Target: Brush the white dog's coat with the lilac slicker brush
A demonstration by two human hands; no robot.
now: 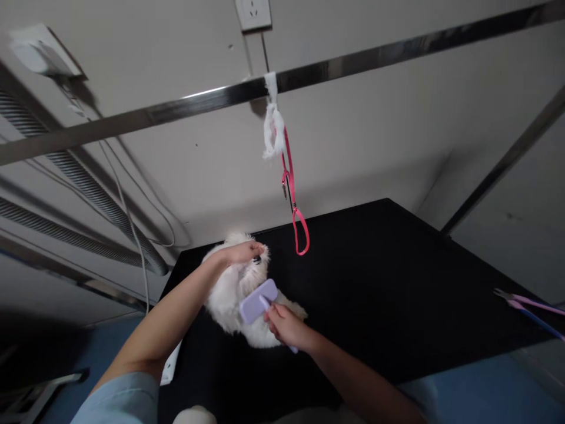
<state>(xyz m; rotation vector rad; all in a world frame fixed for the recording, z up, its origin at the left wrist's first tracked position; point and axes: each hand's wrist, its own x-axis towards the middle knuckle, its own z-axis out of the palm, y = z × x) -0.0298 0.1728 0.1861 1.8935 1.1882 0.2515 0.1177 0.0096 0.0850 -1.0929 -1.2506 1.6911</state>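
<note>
A fluffy white dog (225, 297) is on the black tabletop, toward its left side. My left hand (242, 252) is closed on the dog's head, close to its dark nose. In my right hand (286, 325) is the handle of a light purple slicker brush (259, 301). The back of the brush head faces me, and its pins are hidden against or just over the dog's chest fur. I cannot tell how firmly it touches.
A pink grooming loop (301, 232) hangs from a metal bar (194, 103), beside a knotted white cloth (273, 126). On the black table (375, 282), a tool with pink and blue handles (518, 300) lies at the right edge. Grey hoses (101, 194) and cables run at left.
</note>
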